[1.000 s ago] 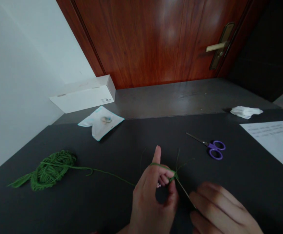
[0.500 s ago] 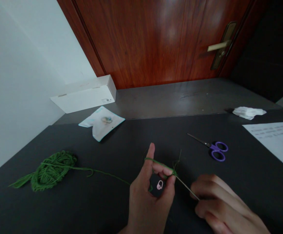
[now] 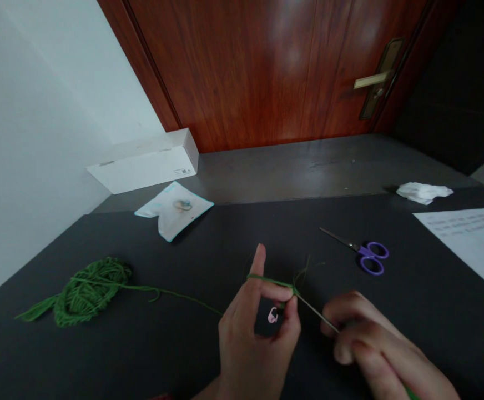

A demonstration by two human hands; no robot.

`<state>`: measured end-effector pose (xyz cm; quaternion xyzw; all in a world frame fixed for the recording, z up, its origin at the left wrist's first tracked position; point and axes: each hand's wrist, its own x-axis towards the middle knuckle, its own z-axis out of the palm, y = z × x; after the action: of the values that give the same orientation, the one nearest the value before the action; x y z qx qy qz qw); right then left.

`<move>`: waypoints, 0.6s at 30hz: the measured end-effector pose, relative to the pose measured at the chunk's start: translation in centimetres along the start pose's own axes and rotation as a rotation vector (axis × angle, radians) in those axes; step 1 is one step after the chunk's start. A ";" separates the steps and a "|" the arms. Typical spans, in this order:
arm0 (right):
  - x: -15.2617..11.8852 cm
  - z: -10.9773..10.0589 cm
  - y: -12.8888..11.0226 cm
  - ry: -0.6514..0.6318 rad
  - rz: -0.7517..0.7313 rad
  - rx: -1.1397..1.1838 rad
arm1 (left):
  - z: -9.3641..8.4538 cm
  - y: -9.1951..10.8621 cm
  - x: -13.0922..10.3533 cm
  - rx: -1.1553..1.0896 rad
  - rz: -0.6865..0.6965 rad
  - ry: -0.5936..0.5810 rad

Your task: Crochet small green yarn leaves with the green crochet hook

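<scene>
Where the left hand (image 3: 254, 339) pinches thumb to a bent finger, I can see a small green knot (image 3: 294, 291) right at the tips, tight and matte, with wispy ends poking up past it. The index finger sticks up with the green yarn (image 3: 271, 279) stretched across it to the knot. A thin metal rod (image 3: 319, 314) meets the knot from the right, and the right hand (image 3: 375, 333) has its fingers curled around the rod, kinda blurry on my end. A pink clip (image 3: 272, 315) shows in the gap behind the left thumb; can't tell if it hangs or lies on the table.

Room-wise, the flattened yarn ball (image 3: 90, 291) is well off to the left, its strand trailing to the left hand. Purple-handled scissors (image 3: 363, 252) lie just beyond the right hand, so that side looks tighter to me. The biggest stretch of dark table (image 3: 225, 239) sits between the hands and the white pouch (image 3: 169, 220). Farther out I've got a white box (image 3: 150, 168) against the wall (image 3: 38, 139), and a printed sheet (image 3: 470, 230) running out of view at right.
</scene>
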<state>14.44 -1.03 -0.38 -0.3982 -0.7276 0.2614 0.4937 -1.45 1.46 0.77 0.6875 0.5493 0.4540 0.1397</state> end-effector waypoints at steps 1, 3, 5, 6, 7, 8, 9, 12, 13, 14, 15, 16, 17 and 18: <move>0.0 0.2 0.3 0.033 0.084 0.113 | 0.1 -0.1 0.0 -0.023 -0.017 0.007; 0.3 0.6 0.9 0.104 0.209 0.335 | 0.2 -0.4 0.0 -0.069 -0.049 0.011; 0.6 0.9 1.4 0.140 0.280 0.512 | 0.3 -0.6 0.0 -0.098 -0.067 0.012; 0.7 1.0 1.6 0.146 0.299 0.569 | 0.3 -0.7 -0.1 -0.105 -0.070 0.014; 0.9 1.0 1.7 0.144 0.308 0.595 | 0.3 -0.8 -0.1 -0.110 -0.072 0.017; 1.0 0.9 1.7 0.129 0.309 0.587 | 0.2 -0.8 -0.2 -0.114 -0.074 0.022; 1.0 0.7 1.6 0.100 0.301 0.541 | 0.2 -0.8 -0.2 -0.118 -0.080 0.021; 1.0 0.0 1.0 -0.015 0.190 0.241 | 0.1 -0.6 -0.1 -0.120 -0.123 -0.016; 1.0 -0.2 0.8 -0.050 0.113 0.122 | 0.1 -0.5 0.0 -0.116 -0.131 -0.028; 1.0 -0.3 0.5 -0.072 0.015 0.005 | 0.1 -0.4 0.1 -0.109 -0.133 -0.033; 1.0 -0.4 0.2 -0.088 -0.096 -0.105 | 0.1 -0.4 0.1 -0.099 -0.131 -0.036; 1.0 -0.4 0.0 -0.091 -0.199 -0.209 | 0.1 -0.3 0.1 -0.091 -0.122 -0.036; 1.1 -0.4 -0.2 -0.085 -0.289 -0.301 | 0.2 -0.3 0.2 -0.084 -0.109 -0.034; 1.1 -0.3 -0.3 -0.066 -0.359 -0.373 | 0.2 -0.2 0.2 -0.079 -0.099 -0.033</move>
<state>14.41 -0.26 0.53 -0.3381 -0.8380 0.0434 0.4262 -1.46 1.75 0.58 0.6608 0.5618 0.4566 0.1979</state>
